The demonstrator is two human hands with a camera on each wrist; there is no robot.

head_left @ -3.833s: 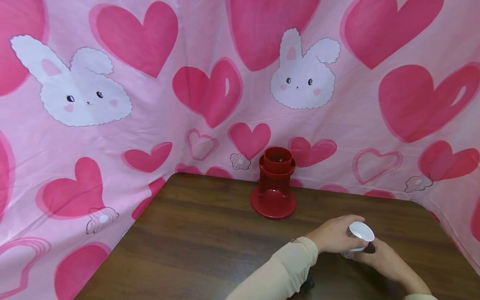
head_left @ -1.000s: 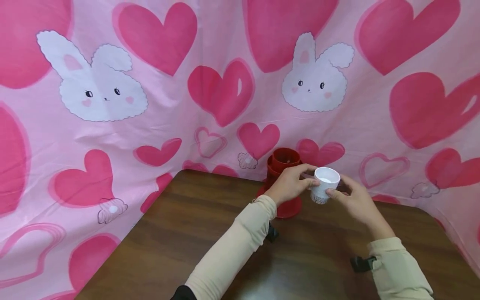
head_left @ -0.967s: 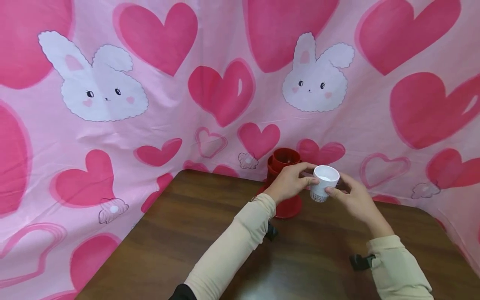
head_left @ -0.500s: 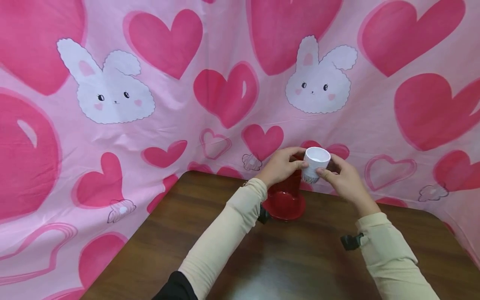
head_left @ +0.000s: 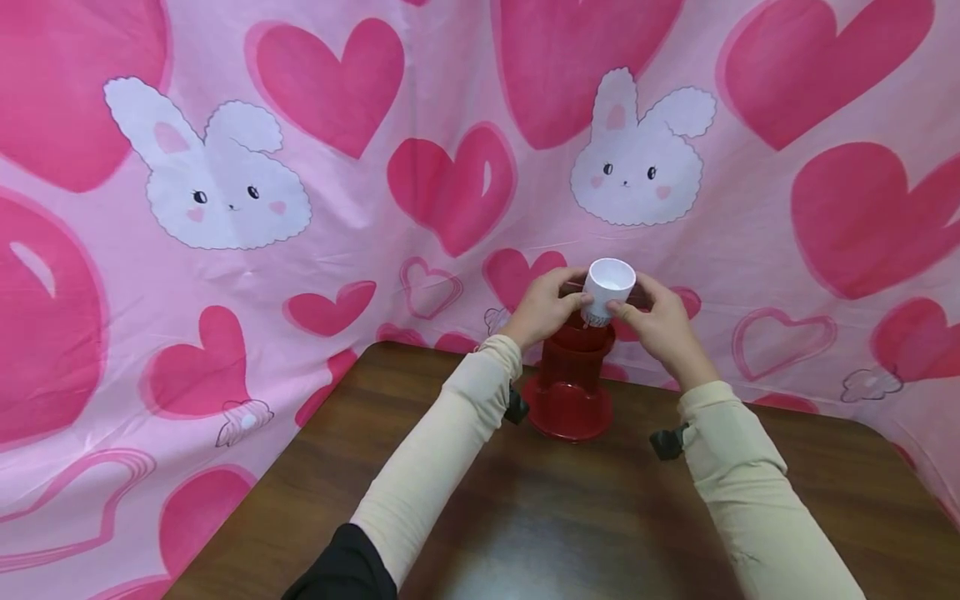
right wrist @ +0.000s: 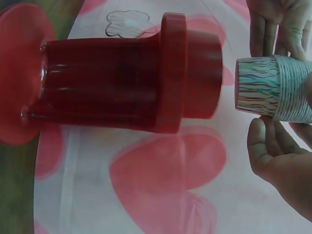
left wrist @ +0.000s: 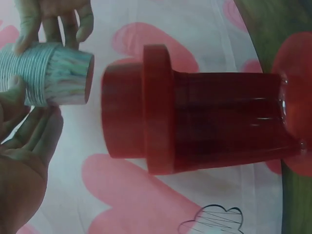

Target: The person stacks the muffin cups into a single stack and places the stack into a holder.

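Observation:
A stack of nested white paper cups (head_left: 609, 292) is held upright over a red cylindrical stand (head_left: 572, 375). My left hand (head_left: 542, 307) grips the stack from the left, while my right hand (head_left: 664, 327) grips it from the right, thumbs on the near side. Multicoloured streaks mark the lowest paper cup (right wrist: 258, 87) in the right wrist view. There, a gap shows between the stack's bottom and the stand's narrower top collar (right wrist: 202, 73). The left wrist view shows the same gap beside the stand (left wrist: 224, 117), which has a wide ring below its collar and a round base.
The stand rests near the back edge of a dark brown wooden table (head_left: 450, 500). Behind it hangs a pink cloth (head_left: 337, 217) printed with hearts and rabbits. A black wrist camera (head_left: 667, 443) sits under the right forearm, another (head_left: 516, 407) by the left.
Both hands have carried the stack of paper cups from the table's right side up and leftward, over the red stand. In the last half second it has risen further and moved left.

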